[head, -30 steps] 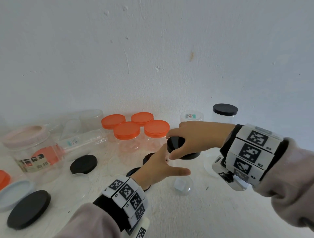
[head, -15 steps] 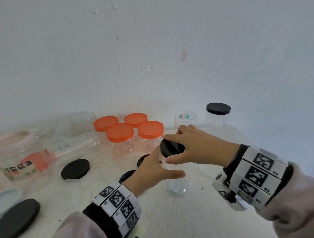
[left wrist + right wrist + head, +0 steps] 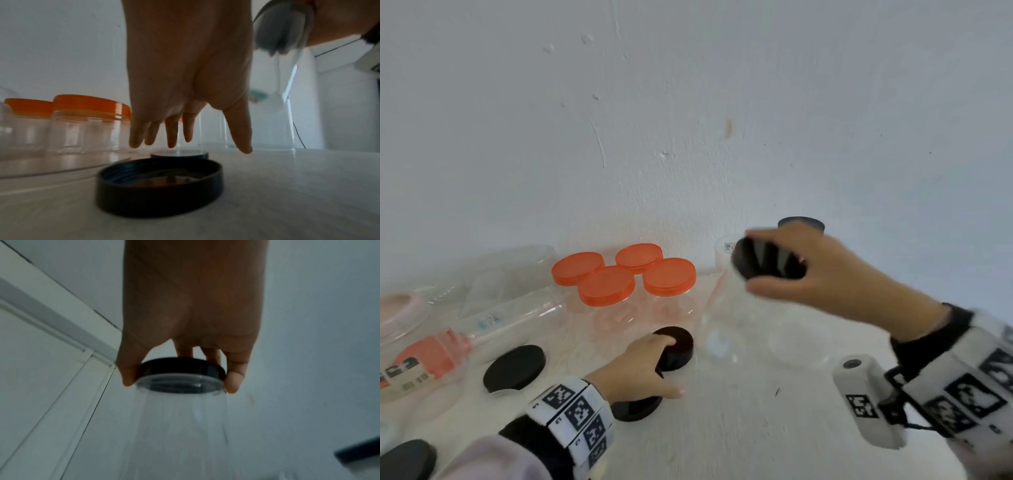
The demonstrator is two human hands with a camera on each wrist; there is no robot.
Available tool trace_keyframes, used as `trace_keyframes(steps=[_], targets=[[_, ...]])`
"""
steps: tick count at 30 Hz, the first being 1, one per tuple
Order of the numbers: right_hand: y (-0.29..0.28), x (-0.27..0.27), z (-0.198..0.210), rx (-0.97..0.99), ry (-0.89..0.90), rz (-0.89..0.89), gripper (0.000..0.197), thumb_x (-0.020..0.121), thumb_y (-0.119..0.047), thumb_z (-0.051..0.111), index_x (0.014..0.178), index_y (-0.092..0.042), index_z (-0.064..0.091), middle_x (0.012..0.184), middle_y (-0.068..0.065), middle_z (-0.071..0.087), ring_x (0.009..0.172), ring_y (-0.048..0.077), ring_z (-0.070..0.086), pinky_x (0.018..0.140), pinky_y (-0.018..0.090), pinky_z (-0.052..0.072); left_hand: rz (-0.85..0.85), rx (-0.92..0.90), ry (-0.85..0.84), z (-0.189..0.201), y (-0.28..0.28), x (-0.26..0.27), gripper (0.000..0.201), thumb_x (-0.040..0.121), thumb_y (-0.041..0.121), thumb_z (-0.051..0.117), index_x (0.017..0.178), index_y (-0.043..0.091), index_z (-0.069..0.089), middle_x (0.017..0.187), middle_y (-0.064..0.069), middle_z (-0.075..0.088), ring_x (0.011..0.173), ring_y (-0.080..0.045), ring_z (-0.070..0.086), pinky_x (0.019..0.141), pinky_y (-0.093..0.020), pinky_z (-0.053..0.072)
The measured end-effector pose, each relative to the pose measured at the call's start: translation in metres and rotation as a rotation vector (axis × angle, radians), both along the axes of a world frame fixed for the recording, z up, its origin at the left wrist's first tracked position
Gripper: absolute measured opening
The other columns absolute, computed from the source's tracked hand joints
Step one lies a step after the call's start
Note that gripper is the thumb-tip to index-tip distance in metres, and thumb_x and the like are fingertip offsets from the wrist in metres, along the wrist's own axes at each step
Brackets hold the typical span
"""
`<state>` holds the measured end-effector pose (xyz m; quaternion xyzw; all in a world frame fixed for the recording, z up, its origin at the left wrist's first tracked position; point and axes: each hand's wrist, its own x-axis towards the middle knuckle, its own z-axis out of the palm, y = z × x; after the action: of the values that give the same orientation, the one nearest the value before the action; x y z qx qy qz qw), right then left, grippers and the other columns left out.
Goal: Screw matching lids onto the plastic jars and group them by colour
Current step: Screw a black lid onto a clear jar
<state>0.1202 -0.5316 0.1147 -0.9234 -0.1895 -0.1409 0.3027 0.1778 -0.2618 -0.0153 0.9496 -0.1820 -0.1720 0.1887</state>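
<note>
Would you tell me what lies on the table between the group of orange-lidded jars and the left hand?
One loose black lid, lying flat; the left hand has its fingertips at its near edge. The head view shows this, with the orange-lidded jars behind.

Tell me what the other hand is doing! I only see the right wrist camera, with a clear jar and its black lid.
Observer: The left hand is low over the table with its fingers straight and the fingertips at a small black lid. I cannot tell whether they touch it.
Operator: Are there more lids lying around?
Observer: Yes, an upturned black lid lies just under that wrist.
Operator: Are the orange ones done?
Observer: Four orange-lidded jars stand together by the wall, to the left of the right hand gripping your jar lid.
</note>
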Motion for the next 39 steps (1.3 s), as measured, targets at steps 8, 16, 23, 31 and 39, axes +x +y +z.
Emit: trace_keyframes(steps=[8,16,23,31,39], targets=[[-0.093,0.003,0.043,0.200,-0.324,-0.512,0.082,0.058,-0.076,0.058,0.132,-0.043,0.048,0.119,-0.003,0.047,0.112,0.022,0.047,0.091,0.033,0.036,0.044,0.201,0.028,-0.008,0.012,0.006,0.094,0.081,0.054,0.067,0.152,0.019,0.017,0.158,0.002,0.013,0.144,-0.021,0.015,0.115,-0.032,0.023],[-0.118,0.051,-0.019,-0.051,0.061,-0.657,0.074,0.078,-0.054,0.069,0.141,-0.027,0.042,0.127,0.009,0.040,0.120,0.029,0.028,0.084,0.041,0.032,0.166,0.295,0.023,-0.009,0.012,-0.001,0.097,0.077,0.064,0.065,0.151,0.023,0.016,0.153,0.001,0.020,0.139,-0.026,0.021,0.111,-0.041,0.033],[-0.121,0.083,-0.040,-0.142,0.239,-0.649,0.068,0.083,-0.052,0.064,0.140,-0.022,0.041,0.113,0.004,0.034,0.120,0.030,0.028,0.082,0.037,0.030,0.171,0.334,-0.016,-0.010,0.015,-0.011,0.083,0.081,0.063,0.058,0.146,0.025,0.024,0.141,0.002,0.034,0.131,-0.022,0.027,0.103,-0.037,0.039],[-0.116,0.095,-0.037,-0.298,0.322,-0.634,0.039,0.088,-0.052,0.054,0.113,-0.022,0.052,0.113,0.008,0.042,0.103,0.029,0.031,0.081,0.039,0.033,0.147,0.321,-0.025,-0.007,0.021,-0.017,0.081,0.078,0.062,0.063,0.141,0.025,0.030,0.135,0.003,0.039,0.127,-0.019,0.032,0.101,-0.035,0.039],[-0.106,0.094,-0.026,-0.459,0.434,-0.563,0.019,0.097,-0.044,0.041,0.084,-0.031,0.038,0.107,0.006,0.045,0.106,0.035,0.046,0.096,0.045,0.040,0.178,0.185,-0.032,-0.003,0.024,-0.019,0.062,0.078,0.061,0.065,0.125,0.026,0.044,0.118,0.005,0.045,0.113,-0.015,0.040,0.098,-0.034,0.043]])
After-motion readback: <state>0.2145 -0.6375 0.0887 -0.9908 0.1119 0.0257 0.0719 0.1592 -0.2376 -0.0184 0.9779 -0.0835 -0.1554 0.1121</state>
